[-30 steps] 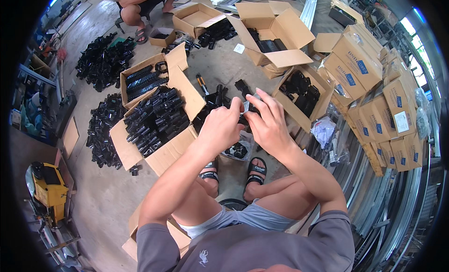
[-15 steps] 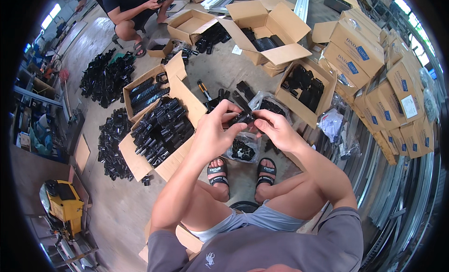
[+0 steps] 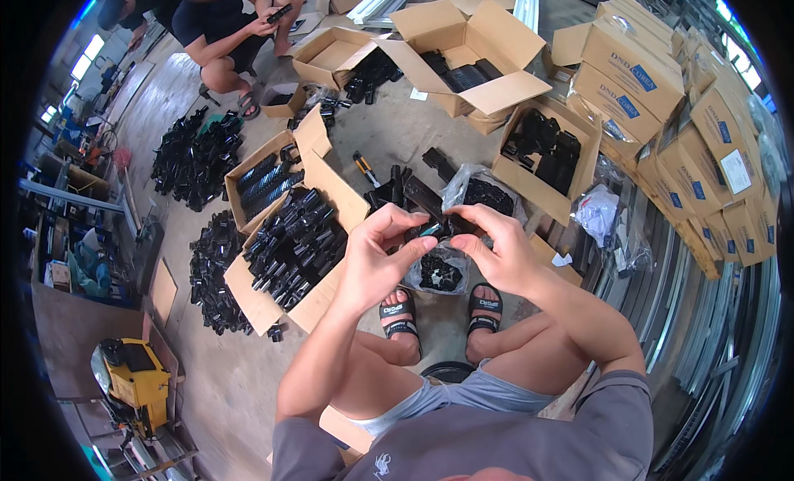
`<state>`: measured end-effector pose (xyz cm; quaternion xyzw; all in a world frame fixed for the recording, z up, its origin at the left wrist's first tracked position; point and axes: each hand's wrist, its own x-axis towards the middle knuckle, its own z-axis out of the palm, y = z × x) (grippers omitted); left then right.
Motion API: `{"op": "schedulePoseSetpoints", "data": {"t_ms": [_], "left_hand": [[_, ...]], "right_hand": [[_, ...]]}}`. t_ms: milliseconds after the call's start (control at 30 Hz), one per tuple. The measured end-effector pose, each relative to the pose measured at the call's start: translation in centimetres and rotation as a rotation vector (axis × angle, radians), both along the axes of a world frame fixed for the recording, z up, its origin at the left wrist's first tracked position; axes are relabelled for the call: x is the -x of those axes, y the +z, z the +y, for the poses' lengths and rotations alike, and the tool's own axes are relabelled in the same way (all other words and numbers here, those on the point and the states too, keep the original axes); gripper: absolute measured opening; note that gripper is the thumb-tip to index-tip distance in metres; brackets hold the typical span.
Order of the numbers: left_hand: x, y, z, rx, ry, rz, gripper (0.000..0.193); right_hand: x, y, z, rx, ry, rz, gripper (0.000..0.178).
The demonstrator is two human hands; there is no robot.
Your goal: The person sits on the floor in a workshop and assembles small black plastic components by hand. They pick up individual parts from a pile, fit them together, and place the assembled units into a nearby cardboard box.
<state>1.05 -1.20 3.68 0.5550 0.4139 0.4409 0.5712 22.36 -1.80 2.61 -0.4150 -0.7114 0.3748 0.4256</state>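
In front of my shins, both hands hold a glossy black plastic part [image 3: 438, 228]. My left hand [image 3: 374, 253] pinches its left end between thumb and fingers. From the other side, my right hand [image 3: 502, 251] grips it with thumb and forefinger. Fingers cover much of the part, so its exact kind is unclear. Below it lies a clear plastic bag [image 3: 441, 274] of small black pieces. A second clear bag [image 3: 484, 191] with black pieces sits beyond my right hand. Long black parts [image 3: 399, 183] and an orange-and-black handled tool [image 3: 365, 168] lie on the floor just past my hands.
Left of me, an open carton [image 3: 299, 248] is filled with black parts, beside loose heaps [image 3: 217, 270]. More open cartons [image 3: 550, 150] stand ahead and right. Stacked closed boxes [image 3: 633, 84] and metal profiles [image 3: 703, 349] line the right side. A person [image 3: 227, 34] crouches at far left, holding a black part.
My view has shifted a little, so the surroundings appear further right and lower. Both hands keep hold of the black part, and my left fingers have changed their grip on it.
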Motion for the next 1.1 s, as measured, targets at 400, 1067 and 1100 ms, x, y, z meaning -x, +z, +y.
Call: {"op": "schedulePoseSetpoints", "data": {"t_ms": [400, 1067, 1100], "left_hand": [[-0.1, -0.5, 0.0, 0.019, -0.003, -0.100, 0.027], [1.9, -0.8, 2.0, 0.370, 0.248, -0.644, 0.019], [1.9, -0.7, 2.1, 0.366, 0.257, -0.680, 0.020]], "right_hand": [[0.2, 0.4, 0.0, 0.065, -0.081, 0.028, 0.029], [-0.5, -14.9, 6.9, 0.376, 0.172, -0.841, 0.035], [0.5, -16.0, 6.0, 0.370, 0.319, -1.057, 0.030]]}}
